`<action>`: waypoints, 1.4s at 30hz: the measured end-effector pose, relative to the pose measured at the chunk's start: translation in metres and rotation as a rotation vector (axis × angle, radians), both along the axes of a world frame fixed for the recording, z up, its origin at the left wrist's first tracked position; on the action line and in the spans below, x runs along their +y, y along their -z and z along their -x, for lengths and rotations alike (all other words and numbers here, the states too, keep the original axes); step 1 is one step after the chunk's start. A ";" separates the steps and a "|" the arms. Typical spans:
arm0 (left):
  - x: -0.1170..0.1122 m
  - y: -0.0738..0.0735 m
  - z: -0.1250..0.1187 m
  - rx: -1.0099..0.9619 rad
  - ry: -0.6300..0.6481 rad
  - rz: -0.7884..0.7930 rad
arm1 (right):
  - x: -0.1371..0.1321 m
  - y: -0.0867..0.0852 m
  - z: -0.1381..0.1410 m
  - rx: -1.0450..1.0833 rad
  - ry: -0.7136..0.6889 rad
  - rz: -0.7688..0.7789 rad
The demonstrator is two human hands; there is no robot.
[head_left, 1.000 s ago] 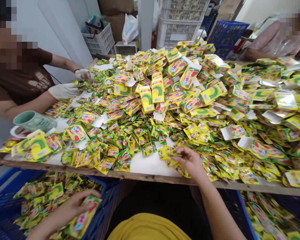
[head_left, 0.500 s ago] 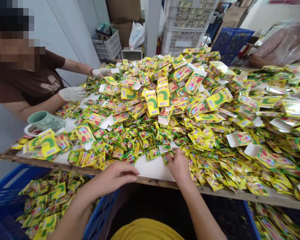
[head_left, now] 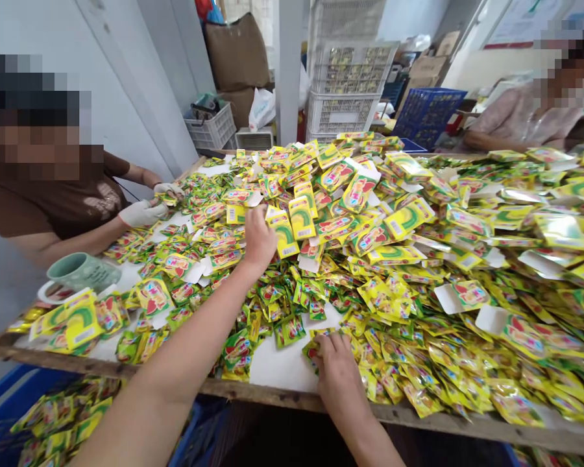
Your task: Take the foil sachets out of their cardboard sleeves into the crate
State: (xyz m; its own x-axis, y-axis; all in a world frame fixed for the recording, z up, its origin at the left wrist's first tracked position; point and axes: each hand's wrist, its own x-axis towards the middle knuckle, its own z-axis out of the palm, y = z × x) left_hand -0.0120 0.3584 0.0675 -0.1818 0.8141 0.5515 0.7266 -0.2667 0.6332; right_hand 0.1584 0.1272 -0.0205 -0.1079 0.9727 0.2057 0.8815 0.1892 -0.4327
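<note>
A deep heap of yellow-green sachets and flat yellow cartons covers the table. My left hand reaches far into the pile, its fingers curled on the left edge of a yellow carton. My right hand lies near the table's front edge. Its fingers stretch flat over a few sachets beside a bare white patch of table.
A person in white gloves handles sachets at the left, behind a green mug. A blue crate of sachets stands below the front-left edge. White crates, a blue crate and another person are at the back.
My left hand rose from the blue crate, passed the table edge and reached forward to the yellow carton. My right hand stayed on the sachets near the front edge and flattened.
</note>
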 end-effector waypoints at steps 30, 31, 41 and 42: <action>-0.219 0.083 -0.095 0.306 0.126 0.384 | -0.005 -0.036 -0.029 0.356 0.138 -0.163; -0.221 0.085 -0.096 0.283 0.120 0.384 | -0.003 -0.035 -0.033 0.343 0.101 -0.096; -0.226 0.067 -0.046 -0.436 0.597 0.668 | 0.014 -0.047 -0.035 0.407 -0.123 -0.064; -0.224 0.067 -0.038 -0.522 0.641 0.698 | 0.015 -0.048 -0.031 0.393 -0.171 -0.095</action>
State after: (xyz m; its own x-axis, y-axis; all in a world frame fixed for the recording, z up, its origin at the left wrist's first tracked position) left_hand 0.0261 0.1341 0.0007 0.3112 0.9458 -0.0926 0.1771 0.0381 0.9835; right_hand 0.1894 0.1422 0.0271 -0.1612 0.9223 0.3512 0.6058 0.3734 -0.7026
